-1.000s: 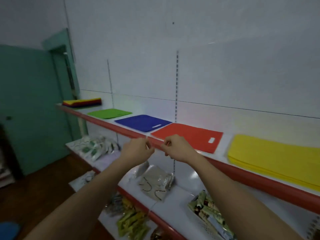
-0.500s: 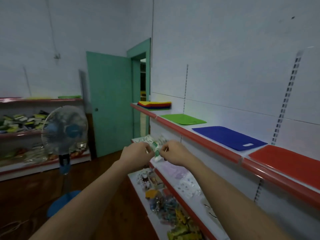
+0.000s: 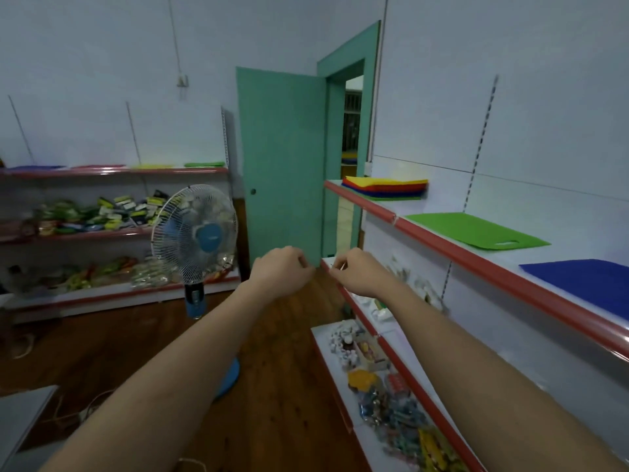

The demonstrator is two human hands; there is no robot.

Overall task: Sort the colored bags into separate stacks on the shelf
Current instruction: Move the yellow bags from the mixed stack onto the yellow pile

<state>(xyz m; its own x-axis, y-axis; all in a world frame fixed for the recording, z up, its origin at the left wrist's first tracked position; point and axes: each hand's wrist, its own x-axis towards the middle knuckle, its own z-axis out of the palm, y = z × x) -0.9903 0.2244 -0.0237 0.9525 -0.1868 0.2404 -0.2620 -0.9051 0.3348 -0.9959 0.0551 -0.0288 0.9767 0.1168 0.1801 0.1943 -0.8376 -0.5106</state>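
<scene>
Head view: we hold left hand (image 3: 282,269) and right hand (image 3: 357,270) raised, fingers curled, apparently empty; mixed bag stack (image 3: 386,188) at shelf (image 3: 442,245) far end.

Probably small shop: wall shelves (image 3: 442,248) stocked with packaged goods (image 3: 391,400).

Dim, cool bluish indoor light, no hard shadows. Brighter daylight through the open doorway (image 3: 350,131). Faint glare on the red shelf edge (image 3: 476,264). Wide-angle bending at frame edges. Forearms and near goods soft, slightly motion-blurred; overall grainy.
</scene>
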